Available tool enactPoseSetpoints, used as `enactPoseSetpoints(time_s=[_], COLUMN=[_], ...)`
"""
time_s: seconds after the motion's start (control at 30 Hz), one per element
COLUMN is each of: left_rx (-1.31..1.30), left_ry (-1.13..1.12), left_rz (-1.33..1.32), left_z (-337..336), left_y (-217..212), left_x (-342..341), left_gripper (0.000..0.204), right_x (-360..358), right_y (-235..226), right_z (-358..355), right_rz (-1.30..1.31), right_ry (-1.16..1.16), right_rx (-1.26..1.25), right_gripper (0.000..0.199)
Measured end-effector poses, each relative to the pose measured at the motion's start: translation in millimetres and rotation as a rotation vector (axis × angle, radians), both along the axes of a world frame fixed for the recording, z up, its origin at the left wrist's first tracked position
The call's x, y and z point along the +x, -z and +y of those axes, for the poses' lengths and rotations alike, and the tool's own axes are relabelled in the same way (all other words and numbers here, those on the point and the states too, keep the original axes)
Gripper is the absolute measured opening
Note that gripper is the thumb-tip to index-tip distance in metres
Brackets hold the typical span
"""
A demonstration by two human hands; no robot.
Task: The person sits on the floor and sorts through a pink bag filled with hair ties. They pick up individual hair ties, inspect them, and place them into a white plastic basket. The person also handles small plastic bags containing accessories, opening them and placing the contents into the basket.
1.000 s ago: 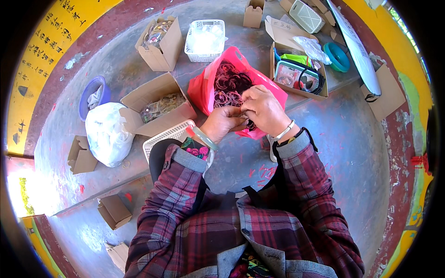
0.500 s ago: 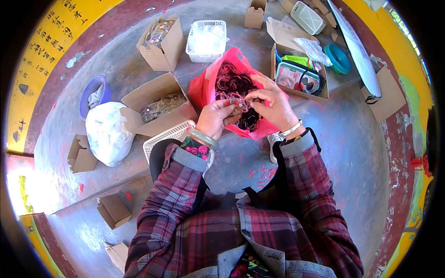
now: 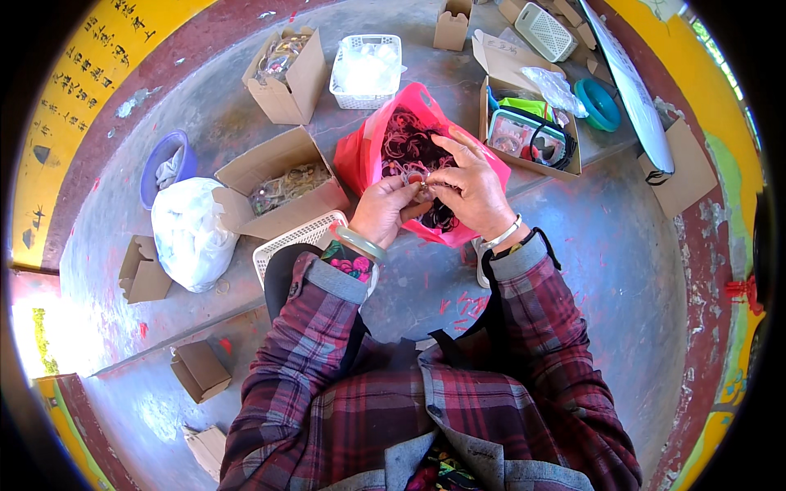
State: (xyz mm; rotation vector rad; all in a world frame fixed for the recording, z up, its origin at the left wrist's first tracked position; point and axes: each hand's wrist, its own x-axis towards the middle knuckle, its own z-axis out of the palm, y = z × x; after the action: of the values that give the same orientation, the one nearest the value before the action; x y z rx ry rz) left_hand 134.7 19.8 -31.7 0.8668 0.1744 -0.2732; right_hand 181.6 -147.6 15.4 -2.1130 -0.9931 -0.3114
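Both hands [image 3: 426, 192] — pinched grip on small ring [image 3: 416, 177]

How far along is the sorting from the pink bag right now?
Done: the open cardboard box already holds a layer of small pieces. In hand: left hand and right hand pinch a small item over the pink bag. Left: the bag holds many dark loops.

A grey concrete floor [image 3: 622, 270], paint-flecked and sunlit, is bordered by a dark red band [image 3: 205, 41] and yellow painted edging [image 3: 74, 98].
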Motion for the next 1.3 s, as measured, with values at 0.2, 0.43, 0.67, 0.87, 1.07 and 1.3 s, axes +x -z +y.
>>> enactPoseSetpoints(time_s=[0.2, 0.43, 0.67, 0.87, 1.07, 1.3], left_rx=[0.032, 0.032, 0.042, 0.122, 0.170, 0.236], left_ry=[0.113, 0.151, 0.126, 0.117, 0.101, 0.090], left_rz=[-0.057, -0.094, -0.063, -0.054, -0.082, -0.155], left_z=[-3, -6, -5, -2, -2, 4], left_y=[-2, -4, -3, 2, 2, -21], left_x=[-1, -3, 0, 0, 0, 1], left_gripper=[0.020, 0.022, 0.025, 0.025, 0.024, 0.027], right_x=[0, 1, 2, -1, 1, 3], right_y=[3, 12, 8, 4, 11, -1], right_z=[1, 3, -2, -2, 0, -6], right_rz=[-0.043, 0.081, 0.018, 0.020, 0.007, 0.068], right_ry=[0.028, 0.102, 0.003, -0.051, -0.073, 0.014], right_rx=[-0.022, 0.006, -0.071, -0.100, -0.074, 0.087], right_gripper=[0.011, 0.008, 0.008, 0.010, 0.009, 0.005])
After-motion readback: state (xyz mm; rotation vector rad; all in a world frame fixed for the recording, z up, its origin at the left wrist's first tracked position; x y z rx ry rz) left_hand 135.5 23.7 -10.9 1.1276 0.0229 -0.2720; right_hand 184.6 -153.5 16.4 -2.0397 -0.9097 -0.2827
